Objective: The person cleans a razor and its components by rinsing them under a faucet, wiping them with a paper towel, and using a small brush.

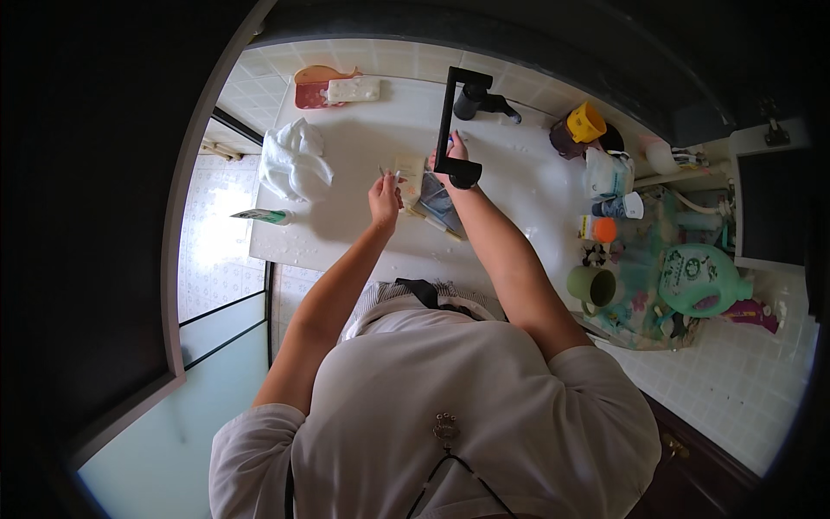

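Note:
My left hand [386,204] is closed, thumb and fingers pinched around a small pale thing too small to name. Just right of it, a cream-coloured packet [409,176] lies on the white sink surface. My right hand [452,156] reaches in behind the black faucet spout [451,121], which covers much of it. Its visible fingers curl near a small bluish bit that I cannot make out. Between the forearms rests a dark blue flat thing [437,199], partly hidden by the right arm. A thin tan strip [439,223] lies along its near side.
A white cloth [296,162] and a standing tube [264,216] are at the left. A pale bar [354,89] lies on a red dish [311,91] at the back. Along the right stand a yellow cup [587,123], a green mug [591,287] and a green jug [702,281].

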The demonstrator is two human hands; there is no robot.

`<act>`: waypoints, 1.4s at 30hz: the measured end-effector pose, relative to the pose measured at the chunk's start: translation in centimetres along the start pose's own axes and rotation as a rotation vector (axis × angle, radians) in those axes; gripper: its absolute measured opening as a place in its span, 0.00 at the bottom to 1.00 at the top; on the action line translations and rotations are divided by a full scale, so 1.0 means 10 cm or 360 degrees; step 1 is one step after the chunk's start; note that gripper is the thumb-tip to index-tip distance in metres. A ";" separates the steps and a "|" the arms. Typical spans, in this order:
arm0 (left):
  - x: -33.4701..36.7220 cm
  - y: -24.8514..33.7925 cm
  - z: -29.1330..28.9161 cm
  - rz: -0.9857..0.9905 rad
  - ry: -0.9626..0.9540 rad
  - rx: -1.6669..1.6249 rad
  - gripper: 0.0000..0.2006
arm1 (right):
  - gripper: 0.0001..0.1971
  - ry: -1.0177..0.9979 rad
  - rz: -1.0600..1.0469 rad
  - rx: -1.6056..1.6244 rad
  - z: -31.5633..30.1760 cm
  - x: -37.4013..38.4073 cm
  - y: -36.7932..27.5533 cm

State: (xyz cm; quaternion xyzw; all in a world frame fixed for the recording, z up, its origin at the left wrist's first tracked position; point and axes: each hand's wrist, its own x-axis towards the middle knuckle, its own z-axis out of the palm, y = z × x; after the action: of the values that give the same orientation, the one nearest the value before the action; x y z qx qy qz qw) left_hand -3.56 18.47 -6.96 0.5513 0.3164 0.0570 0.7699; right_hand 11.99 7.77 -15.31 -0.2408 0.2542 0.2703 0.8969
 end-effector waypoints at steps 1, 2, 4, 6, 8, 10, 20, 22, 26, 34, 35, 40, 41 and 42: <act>0.01 -0.03 -0.04 -0.0012 0.0030 -0.0002 0.18 | 0.14 -0.0033 0.0001 -0.0020 0.11 -0.12 0.01; 0.01 -0.05 -0.08 -0.0016 0.0051 -0.0007 0.18 | 0.14 -0.0033 0.0021 -0.0028 0.23 -0.27 0.06; -0.02 -0.08 -0.10 -0.0023 0.0052 -0.0043 0.18 | 0.09 -0.0093 0.0005 -0.0109 0.46 -0.60 0.11; -0.03 -0.07 0.01 -0.0046 -0.0003 -0.0034 0.17 | 0.09 -0.0337 0.0159 0.0023 0.24 -0.62 0.07; -0.06 -0.10 0.01 -0.0062 0.0006 -0.0041 0.17 | 0.07 -0.0246 0.0150 -0.0096 0.18 -0.86 0.16; -0.07 -0.13 0.15 -0.0033 -0.0030 0.0008 0.17 | 0.06 -0.0533 0.0221 -0.0179 -0.17 -0.81 0.14; -0.15 -0.28 0.24 -0.0026 -0.0127 -0.0051 0.17 | 0.10 -0.0550 0.0168 -0.0457 -0.16 -1.11 0.01; -0.16 -0.28 0.25 -0.0040 -0.0085 -0.0064 0.17 | 0.11 -0.0305 0.0017 -0.0482 -0.05 -1.17 0.03; -0.12 -0.28 0.28 0.0038 -0.0299 0.0189 0.14 | 0.08 -0.0356 -0.0063 -0.0269 -0.03 -1.12 0.02; 0.07 -0.10 0.55 -0.0502 -0.0694 -0.0281 0.09 | 0.14 -0.0114 -0.0198 -0.0073 -0.39 -1.06 -0.14; 0.14 -0.14 0.55 -0.0481 -0.0732 -0.0345 0.08 | 0.14 -0.0246 -0.0139 -0.0121 -0.40 -1.11 -0.14; 0.22 -0.21 0.77 -0.0639 -0.0815 -0.0073 0.09 | 0.17 -0.0100 -0.0306 -0.0384 -0.28 -1.27 -0.15; 0.17 -0.18 0.79 -0.0627 -0.0804 0.0075 0.09 | 0.17 0.0038 -0.0302 -0.0733 -0.20 -1.34 -0.16; 0.14 -0.16 0.82 -0.0612 -0.0789 0.0221 0.09 | 0.18 0.0176 -0.0291 -0.1083 -0.12 -1.39 -0.15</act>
State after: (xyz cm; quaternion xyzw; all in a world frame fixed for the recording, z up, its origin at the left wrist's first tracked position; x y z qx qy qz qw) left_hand 1.64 11.84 -7.38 0.5297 0.2207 -0.2473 0.7807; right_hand 2.49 0.92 -7.66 -0.5618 0.1751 0.2446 0.7706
